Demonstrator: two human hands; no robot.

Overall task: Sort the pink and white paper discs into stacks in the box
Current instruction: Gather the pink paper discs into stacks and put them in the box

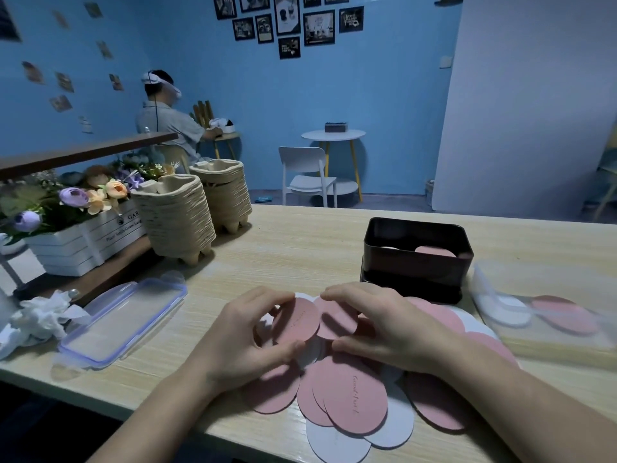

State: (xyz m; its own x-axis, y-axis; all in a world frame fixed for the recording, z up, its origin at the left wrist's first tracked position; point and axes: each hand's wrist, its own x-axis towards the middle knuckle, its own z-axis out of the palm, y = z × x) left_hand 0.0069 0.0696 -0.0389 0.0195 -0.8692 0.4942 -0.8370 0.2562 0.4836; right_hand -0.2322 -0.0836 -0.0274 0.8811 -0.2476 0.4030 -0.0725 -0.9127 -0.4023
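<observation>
Under both hands, on table [300,248]: loose pile of paper discs [355,402], round, flat, matte pink and white, overlapping; one pink bore thin script. Overlap hid exact count; pink outnumbered white. Just above pile, left hand [247,332] pinched one pink disc [295,320] by edges, thumb below, fingers above. Beside it, right hand [387,332] arched over pile, fingertips on second pink piece; grip could not be told. Beyond right hand: one black box [417,272], one pink stack [434,251] and one white sliver [389,247] inside. Far beyond left hand: two stacks of pulp carriers [180,215].
</observation>
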